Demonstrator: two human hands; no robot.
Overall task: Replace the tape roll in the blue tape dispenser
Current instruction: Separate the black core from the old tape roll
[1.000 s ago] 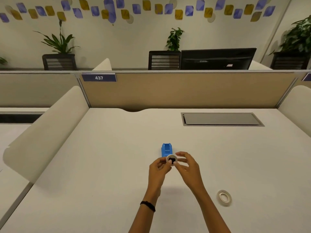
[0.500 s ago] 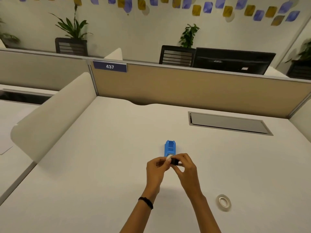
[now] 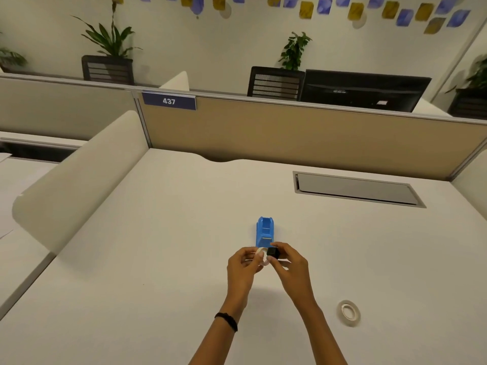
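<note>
The blue tape dispenser (image 3: 266, 231) stands on the white desk (image 3: 171, 259), its roll bay showing no roll. Just in front of it, my left hand (image 3: 243, 266) pinches a white tape roll (image 3: 261, 257), seen mostly edge-on between the fingers. My right hand (image 3: 288, 267) grips a small black hub (image 3: 272, 252), which sits at the right side of that roll. Whether the hub is still inside the roll is unclear. A second tape roll (image 3: 348, 312) lies flat on the desk to the right of my right forearm.
A grey cable hatch (image 3: 355, 189) is set into the desk at the back right. A tan partition (image 3: 290, 133) with the label 437 closes the far edge. A curved white divider (image 3: 76, 180) borders the left side.
The roll has turned from facing the camera to edge-on. The black hub, earlier in the roll's centre, now shows at its right side in my right fingers. The camera tilted left.
</note>
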